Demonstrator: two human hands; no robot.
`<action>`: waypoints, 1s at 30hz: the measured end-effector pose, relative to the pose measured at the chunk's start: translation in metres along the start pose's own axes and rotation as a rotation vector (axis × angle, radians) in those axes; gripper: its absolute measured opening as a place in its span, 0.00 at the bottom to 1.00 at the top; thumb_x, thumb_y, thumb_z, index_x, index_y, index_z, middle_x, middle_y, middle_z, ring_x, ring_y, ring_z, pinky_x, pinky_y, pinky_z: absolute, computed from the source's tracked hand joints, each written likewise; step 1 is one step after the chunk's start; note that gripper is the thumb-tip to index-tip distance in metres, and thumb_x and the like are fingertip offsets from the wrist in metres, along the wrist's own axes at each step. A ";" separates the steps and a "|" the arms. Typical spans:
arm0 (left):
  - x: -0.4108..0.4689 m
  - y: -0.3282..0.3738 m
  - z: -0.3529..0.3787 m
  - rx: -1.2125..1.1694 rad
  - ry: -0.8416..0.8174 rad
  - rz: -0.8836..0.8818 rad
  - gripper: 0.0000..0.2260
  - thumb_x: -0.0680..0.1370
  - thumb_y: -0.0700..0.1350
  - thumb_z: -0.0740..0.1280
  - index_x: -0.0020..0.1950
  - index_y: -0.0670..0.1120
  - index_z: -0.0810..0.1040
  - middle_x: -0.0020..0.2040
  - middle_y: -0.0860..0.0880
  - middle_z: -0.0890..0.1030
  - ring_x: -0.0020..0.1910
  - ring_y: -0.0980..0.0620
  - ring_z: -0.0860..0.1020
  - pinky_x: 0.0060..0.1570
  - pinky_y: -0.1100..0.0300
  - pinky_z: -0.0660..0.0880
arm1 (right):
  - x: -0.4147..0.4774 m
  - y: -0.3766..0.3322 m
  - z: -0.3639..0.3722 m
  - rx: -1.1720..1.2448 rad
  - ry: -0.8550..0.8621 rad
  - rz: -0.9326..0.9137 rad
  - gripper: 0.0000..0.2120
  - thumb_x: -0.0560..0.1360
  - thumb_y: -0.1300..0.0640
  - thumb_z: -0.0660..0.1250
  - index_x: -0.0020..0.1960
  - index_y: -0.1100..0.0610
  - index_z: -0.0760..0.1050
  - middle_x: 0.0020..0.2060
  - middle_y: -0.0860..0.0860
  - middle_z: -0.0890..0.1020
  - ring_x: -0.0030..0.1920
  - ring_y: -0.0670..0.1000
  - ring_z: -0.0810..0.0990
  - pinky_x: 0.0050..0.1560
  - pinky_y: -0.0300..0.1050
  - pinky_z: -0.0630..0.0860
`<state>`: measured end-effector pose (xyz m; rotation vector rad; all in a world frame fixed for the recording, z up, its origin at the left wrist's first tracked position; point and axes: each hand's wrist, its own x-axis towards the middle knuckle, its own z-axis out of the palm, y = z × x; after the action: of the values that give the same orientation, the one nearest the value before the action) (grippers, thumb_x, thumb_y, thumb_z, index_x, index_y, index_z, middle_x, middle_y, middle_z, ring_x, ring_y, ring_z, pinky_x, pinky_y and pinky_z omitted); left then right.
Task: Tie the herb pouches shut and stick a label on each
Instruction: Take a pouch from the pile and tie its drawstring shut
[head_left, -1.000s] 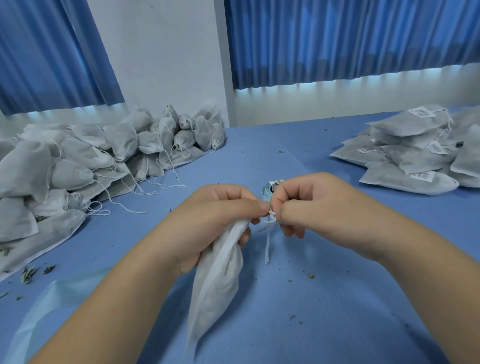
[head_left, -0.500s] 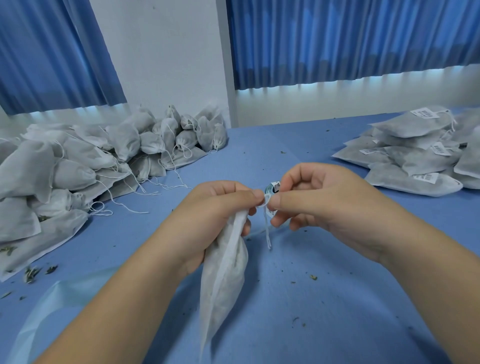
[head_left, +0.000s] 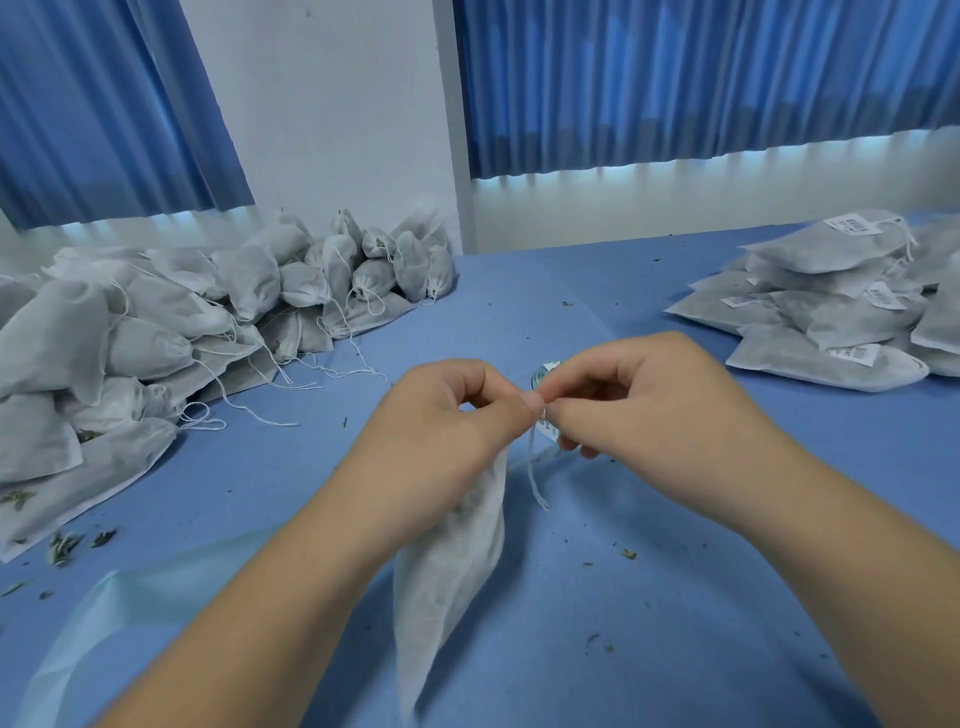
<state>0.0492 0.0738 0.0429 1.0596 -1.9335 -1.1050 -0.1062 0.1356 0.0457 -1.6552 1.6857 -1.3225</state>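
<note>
While 0.5 s before the hands stood a little apart over the string, now met thumb to thumb above the middle of the bench. Drew the string short between them, with one loose tail hanging down; probably cinching the knot, so the tying looked nearly done and the labelling yet to come.

Left hand: fingers closed tight round the neck of the pouch, which hung from the fist toward the near edge. Right hand: fingers pinched narrow on the string at the pouch mouth, with a small printed label just below the pinch; could not tell whether gripped or only touching. Untied heap at the left edge, labelled stack at the right edge.
</note>
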 end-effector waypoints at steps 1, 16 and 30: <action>0.000 0.000 0.001 0.023 0.022 0.011 0.10 0.75 0.51 0.72 0.36 0.49 0.81 0.26 0.58 0.75 0.22 0.62 0.69 0.23 0.71 0.62 | 0.000 0.000 0.000 -0.021 0.000 0.006 0.09 0.70 0.62 0.69 0.38 0.49 0.84 0.30 0.47 0.83 0.35 0.52 0.81 0.35 0.46 0.77; -0.001 -0.001 0.002 0.031 0.044 0.102 0.11 0.78 0.47 0.69 0.34 0.52 0.80 0.21 0.61 0.71 0.21 0.64 0.68 0.24 0.71 0.62 | 0.001 0.001 -0.002 0.026 -0.058 0.132 0.04 0.70 0.56 0.69 0.38 0.53 0.83 0.29 0.49 0.83 0.29 0.43 0.80 0.38 0.46 0.80; 0.004 -0.006 -0.006 -0.447 -0.310 -0.130 0.09 0.70 0.47 0.71 0.39 0.42 0.78 0.40 0.42 0.65 0.26 0.52 0.67 0.30 0.59 0.62 | -0.001 -0.003 -0.003 0.054 -0.070 0.076 0.05 0.68 0.57 0.70 0.35 0.53 0.83 0.28 0.49 0.82 0.30 0.44 0.79 0.37 0.44 0.79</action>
<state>0.0539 0.0660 0.0402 0.8081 -1.7336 -1.7612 -0.1075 0.1377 0.0493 -1.5725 1.6421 -1.2489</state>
